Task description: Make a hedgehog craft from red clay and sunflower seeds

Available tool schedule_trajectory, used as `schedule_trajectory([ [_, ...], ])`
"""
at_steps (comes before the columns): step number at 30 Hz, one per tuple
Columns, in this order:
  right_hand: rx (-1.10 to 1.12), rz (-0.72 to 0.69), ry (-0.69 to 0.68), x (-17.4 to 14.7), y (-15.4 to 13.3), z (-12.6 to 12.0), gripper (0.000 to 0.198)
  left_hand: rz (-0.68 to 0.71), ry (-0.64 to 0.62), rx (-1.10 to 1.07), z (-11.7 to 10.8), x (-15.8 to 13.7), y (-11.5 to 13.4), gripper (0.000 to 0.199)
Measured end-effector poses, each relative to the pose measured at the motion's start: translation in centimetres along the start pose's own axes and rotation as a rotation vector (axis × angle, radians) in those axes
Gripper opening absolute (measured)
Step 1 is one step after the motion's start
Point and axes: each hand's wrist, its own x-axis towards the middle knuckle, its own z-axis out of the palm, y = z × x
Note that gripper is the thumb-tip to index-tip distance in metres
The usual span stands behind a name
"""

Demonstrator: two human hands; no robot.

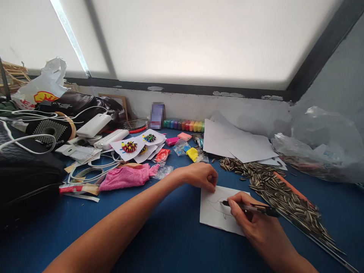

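A black pen [250, 207] is held in my right hand [258, 223], its tip on a small white sheet of paper [209, 214]. Thin lines of a drawing show on that sheet, a rounded outline with small marks under it. My left hand [200, 175] is closed, its fingers curled with nothing seen in them. It rests at the sheet's upper left corner, fingertips touching the edge. Part of the drawing lies hidden behind my right hand.
Sunflower seeds [273, 185] spread right of the sheet, beside an orange strip [292, 187]. White papers [236, 140] lie behind them. A plastic bag [327, 148] stands right. Leftward are decorated paper cutouts [129, 148], a pink cloth [125, 177], cables, and a phone [157, 115].
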Motion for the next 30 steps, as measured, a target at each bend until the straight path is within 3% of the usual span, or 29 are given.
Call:
schedule_trajectory([
  [18,0.103,0.021,-0.058,-0.3,-0.6,0.1,0.027,0.003,-0.007,-0.004,0.0,0.1,-0.1,0.011],
  [30,0.054,0.047,-0.032,-0.4,-1.0,-0.4,0.031,0.007,-0.007,-0.006,0.1,0.0,-0.1,0.011],
])
